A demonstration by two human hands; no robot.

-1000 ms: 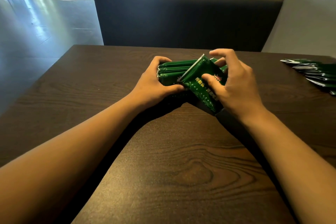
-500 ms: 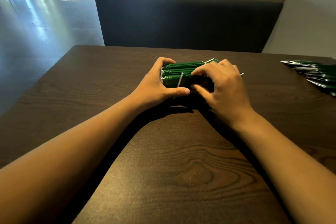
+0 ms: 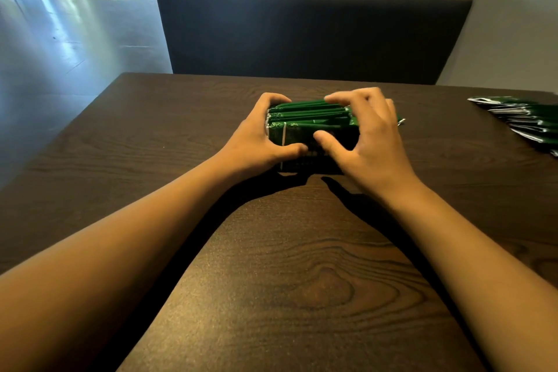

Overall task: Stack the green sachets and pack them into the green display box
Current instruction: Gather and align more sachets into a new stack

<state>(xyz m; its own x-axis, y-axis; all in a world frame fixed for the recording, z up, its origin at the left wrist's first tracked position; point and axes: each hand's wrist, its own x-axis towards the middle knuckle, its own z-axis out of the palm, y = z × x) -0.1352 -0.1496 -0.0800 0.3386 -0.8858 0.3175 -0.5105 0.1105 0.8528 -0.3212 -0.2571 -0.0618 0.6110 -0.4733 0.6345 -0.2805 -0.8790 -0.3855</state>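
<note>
The green display box (image 3: 297,137) stands on the dark wooden table (image 3: 287,281), packed with several green sachets (image 3: 311,113) set on edge in a row. My left hand (image 3: 259,139) grips the box's left end, fingers round the far side and thumb on the front face. My right hand (image 3: 368,142) arches over the right part of the box. Its thumb lies by the front face and its spread fingers are bent above the sachet tops. The box's right end is hidden behind that hand.
A loose pile of green sachets (image 3: 531,121) lies fanned out at the table's right edge. A dark padded bench back (image 3: 302,24) stands behind the table's far edge. Open floor lies to the left.
One second ago my right hand held a tilted sachet at the front of the row. It pushed it down flat against the others, and now its fingers have lifted and spread. My left hand stayed put.
</note>
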